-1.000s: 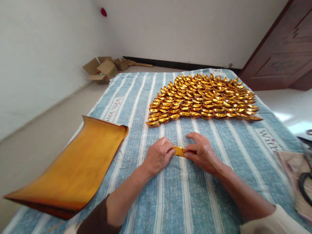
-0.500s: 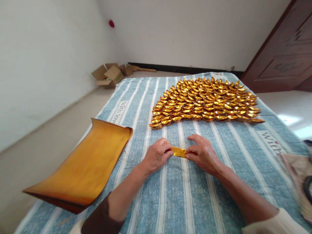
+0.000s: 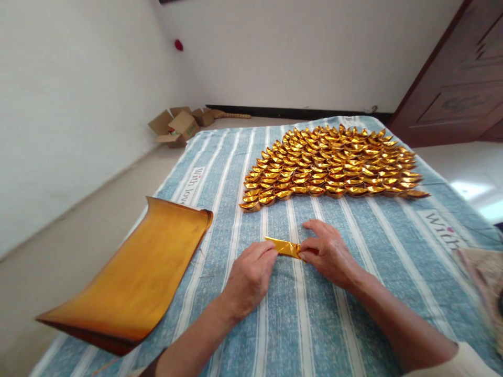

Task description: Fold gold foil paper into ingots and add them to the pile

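A narrow folded strip of gold foil paper [image 3: 286,248] lies low over the striped cloth between my hands. My left hand [image 3: 252,272] is closed, its fingertips at the strip's lower left edge. The strip's left end pokes out past those fingers. My right hand [image 3: 328,251] pinches the right end between thumb and fingers, with the index finger raised away from it. Beyond my hands, many folded gold paper ingots [image 3: 334,162] stand in tight rows. To the left, a stack of gold foil paper sheets [image 3: 129,277] lies with its edges curling up.
The blue and white striped cloth [image 3: 220,246] covers the table. Open cardboard boxes [image 3: 181,128] sit on the floor behind its far left corner. A brown wooden door [image 3: 456,99] is at the right, and a beige fabric piece [image 3: 481,277] lies at the right edge.
My left hand has shifted down and slightly left along the foil strip, uncovering its left end. My right hand keeps its pinch almost in place. The view has tilted slightly.
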`<act>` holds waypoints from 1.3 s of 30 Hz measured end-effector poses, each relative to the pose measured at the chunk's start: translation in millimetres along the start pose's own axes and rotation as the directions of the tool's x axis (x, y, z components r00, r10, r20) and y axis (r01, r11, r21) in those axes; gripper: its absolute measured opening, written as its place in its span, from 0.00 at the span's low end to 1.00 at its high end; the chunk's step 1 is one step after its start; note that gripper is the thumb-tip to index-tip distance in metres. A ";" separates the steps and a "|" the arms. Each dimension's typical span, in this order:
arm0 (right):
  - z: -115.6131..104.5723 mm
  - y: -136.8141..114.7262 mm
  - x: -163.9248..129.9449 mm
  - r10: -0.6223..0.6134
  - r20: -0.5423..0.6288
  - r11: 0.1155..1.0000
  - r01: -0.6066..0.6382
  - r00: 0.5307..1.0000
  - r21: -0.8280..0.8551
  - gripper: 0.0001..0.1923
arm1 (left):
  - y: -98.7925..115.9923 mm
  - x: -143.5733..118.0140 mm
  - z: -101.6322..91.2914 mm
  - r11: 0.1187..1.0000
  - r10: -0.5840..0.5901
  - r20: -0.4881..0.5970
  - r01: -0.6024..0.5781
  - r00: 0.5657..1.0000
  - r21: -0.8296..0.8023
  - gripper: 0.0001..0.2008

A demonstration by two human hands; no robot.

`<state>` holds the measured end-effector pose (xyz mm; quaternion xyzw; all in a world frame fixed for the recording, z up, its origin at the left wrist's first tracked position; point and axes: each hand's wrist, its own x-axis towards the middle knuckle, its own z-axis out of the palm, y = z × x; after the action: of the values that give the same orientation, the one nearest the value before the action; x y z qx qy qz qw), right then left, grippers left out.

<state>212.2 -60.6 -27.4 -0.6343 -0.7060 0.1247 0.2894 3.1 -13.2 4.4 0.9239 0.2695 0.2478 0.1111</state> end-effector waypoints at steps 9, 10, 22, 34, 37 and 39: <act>-2.2 -1.9 0.1 0.003 0.010 1.000 -0.003 1.000 -0.001 0.06 | -10.4 0.0 5.7 0.994 -0.012 0.139 -0.003 0.990 0.105 0.10; -2.4 -2.1 0.1 0.000 0.009 1.000 0.000 1.000 -0.002 0.06 | -10.7 -0.4 5.6 0.994 -0.009 0.146 -0.006 0.989 0.105 0.11; 0.4 1.4 -0.6 -0.016 0.000 1.000 0.016 1.000 -0.011 0.06 | -5.9 16.6 6.3 1.000 -0.018 0.089 0.017 0.996 0.011 0.08; -1.8 -2.4 -1.2 0.003 0.005 1.000 -0.003 1.000 -0.011 0.07 | -22.4 20.8 13.9 0.983 -0.054 0.092 0.070 0.994 -0.169 0.05; -1.0 -1.3 -2.3 0.001 0.003 1.000 -0.001 1.000 -0.008 0.06 | -26.2 20.9 8.9 0.971 -0.053 0.133 0.082 0.990 -0.226 0.06; -0.5 -0.6 -2.9 -0.005 0.000 1.000 0.005 1.000 -0.013 0.06 | -27.6 21.2 6.7 0.963 -0.060 0.154 0.097 0.986 -0.249 0.06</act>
<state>212.1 -63.7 -27.4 -0.6345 -0.7082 0.1195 0.2856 9.9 21.0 -2.2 0.9060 0.2629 0.2080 0.2585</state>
